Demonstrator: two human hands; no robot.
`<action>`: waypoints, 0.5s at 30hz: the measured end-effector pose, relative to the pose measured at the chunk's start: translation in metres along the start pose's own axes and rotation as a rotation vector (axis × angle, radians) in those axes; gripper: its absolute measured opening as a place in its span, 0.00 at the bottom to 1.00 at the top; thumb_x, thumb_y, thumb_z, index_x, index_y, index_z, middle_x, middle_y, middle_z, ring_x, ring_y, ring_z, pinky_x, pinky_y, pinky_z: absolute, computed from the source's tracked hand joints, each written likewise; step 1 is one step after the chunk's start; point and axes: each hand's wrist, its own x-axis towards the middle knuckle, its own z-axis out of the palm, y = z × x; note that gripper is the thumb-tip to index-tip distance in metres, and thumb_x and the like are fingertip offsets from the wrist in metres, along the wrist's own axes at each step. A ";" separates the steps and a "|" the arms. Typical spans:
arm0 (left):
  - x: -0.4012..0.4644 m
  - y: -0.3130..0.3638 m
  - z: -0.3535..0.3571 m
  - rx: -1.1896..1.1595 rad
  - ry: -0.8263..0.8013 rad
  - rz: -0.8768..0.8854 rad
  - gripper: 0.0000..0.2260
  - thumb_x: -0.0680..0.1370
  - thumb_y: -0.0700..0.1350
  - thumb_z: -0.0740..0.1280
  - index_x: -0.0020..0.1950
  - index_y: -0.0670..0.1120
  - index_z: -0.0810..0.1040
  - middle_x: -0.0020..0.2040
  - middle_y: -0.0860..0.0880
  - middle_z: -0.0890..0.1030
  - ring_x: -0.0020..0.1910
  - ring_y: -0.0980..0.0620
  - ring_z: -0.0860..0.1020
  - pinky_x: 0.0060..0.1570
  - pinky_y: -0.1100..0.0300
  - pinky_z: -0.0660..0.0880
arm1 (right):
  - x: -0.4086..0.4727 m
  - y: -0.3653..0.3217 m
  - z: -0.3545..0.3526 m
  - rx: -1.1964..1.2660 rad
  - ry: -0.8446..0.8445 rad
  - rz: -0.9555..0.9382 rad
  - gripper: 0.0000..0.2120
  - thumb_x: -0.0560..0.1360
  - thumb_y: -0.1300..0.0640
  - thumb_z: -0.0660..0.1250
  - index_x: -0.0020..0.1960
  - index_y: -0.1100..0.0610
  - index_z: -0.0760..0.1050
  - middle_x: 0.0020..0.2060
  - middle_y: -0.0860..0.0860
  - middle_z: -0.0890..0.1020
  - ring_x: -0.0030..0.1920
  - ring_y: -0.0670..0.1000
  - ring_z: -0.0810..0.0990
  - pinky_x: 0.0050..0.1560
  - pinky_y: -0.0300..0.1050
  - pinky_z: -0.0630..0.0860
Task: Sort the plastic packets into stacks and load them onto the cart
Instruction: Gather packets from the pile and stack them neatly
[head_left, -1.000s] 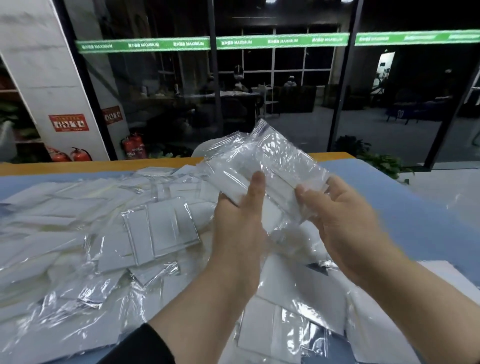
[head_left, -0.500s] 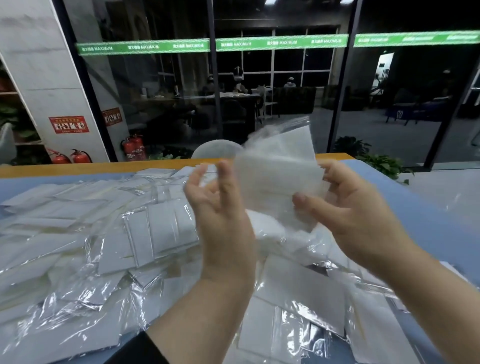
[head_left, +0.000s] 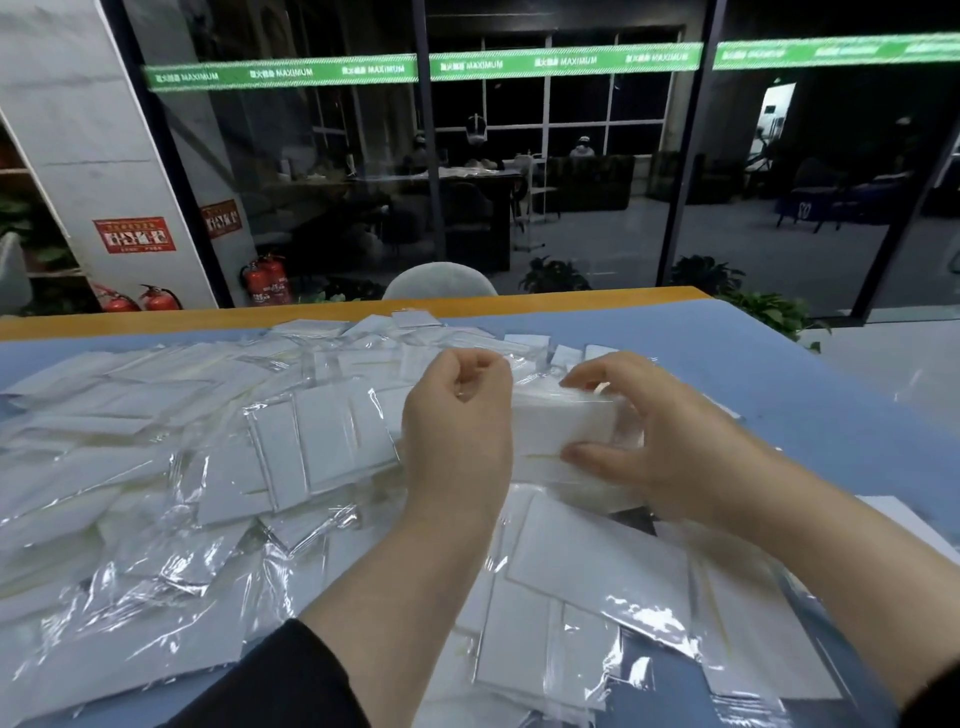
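Many clear plastic packets (head_left: 322, 441) with white inserts lie scattered in a loose pile over the blue table top (head_left: 779, 395). My right hand (head_left: 670, 447) grips a small white stack of packets (head_left: 556, 426) low over the pile, thumb on its near side and fingers over its far edge. My left hand (head_left: 457, 415) is at the stack's left end with its fingers curled into a loose fist; nothing shows inside it. No cart is in view.
The table's far wooden edge (head_left: 208, 317) runs along a glass wall. Behind it stand a grey chair back (head_left: 441, 280), potted plants (head_left: 769, 306) and red fire extinguishers (head_left: 267, 280). Bare blue surface lies to the right of the pile.
Both hands have come down from chest height to just above the pile. My left hand let go of the packets and curled up; my right hand now holds them as a squared stack.
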 end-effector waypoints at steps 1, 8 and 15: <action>0.000 0.000 0.001 -0.022 -0.018 0.000 0.05 0.80 0.49 0.69 0.45 0.53 0.80 0.40 0.57 0.83 0.36 0.60 0.76 0.44 0.56 0.74 | 0.000 0.001 0.000 -0.001 -0.005 0.011 0.18 0.73 0.47 0.74 0.56 0.34 0.69 0.54 0.29 0.73 0.56 0.31 0.70 0.49 0.25 0.69; -0.010 0.010 0.002 -0.041 -0.154 0.116 0.20 0.78 0.61 0.70 0.67 0.62 0.69 0.56 0.58 0.78 0.58 0.59 0.78 0.59 0.54 0.75 | 0.001 0.003 -0.013 0.260 0.136 0.028 0.11 0.74 0.60 0.74 0.50 0.45 0.79 0.43 0.41 0.83 0.43 0.43 0.81 0.48 0.39 0.77; -0.019 0.016 0.004 -0.416 -0.456 -0.180 0.11 0.80 0.45 0.70 0.61 0.44 0.81 0.55 0.47 0.86 0.54 0.49 0.84 0.56 0.51 0.80 | -0.010 -0.006 -0.023 0.619 0.086 0.058 0.13 0.75 0.62 0.74 0.57 0.52 0.78 0.51 0.48 0.85 0.52 0.52 0.85 0.56 0.51 0.82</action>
